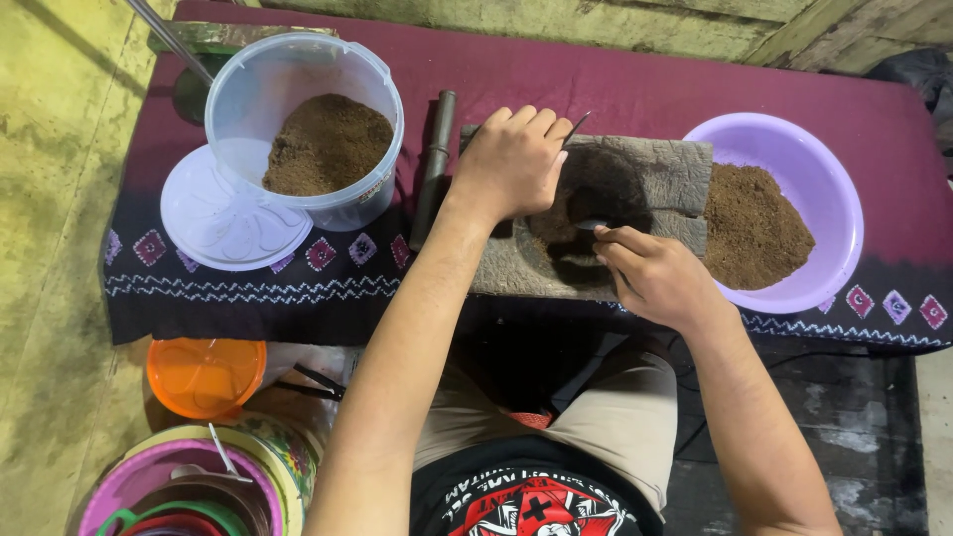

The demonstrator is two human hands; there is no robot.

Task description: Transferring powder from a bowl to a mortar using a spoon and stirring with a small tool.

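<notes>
While left hand (511,159) grips a thin stick, right hand (655,273) pinches spoon (593,225), brown powder (566,223) on grey board (645,179)

The scene is evenly lit from above; soft shadows are cast; focus is kept sharp throughout.

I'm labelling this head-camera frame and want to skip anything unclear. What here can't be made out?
- What the left hand grips: its closed fingers hide it; only a thin tip shows.
- The handle of the spoon: covered by the right hand.
- The hollow in the grey slab: in the hands' shadow.
- The stacked bowls: cut off by the bottom edge.
- The long metal handle: cut off by the top edge.
</notes>
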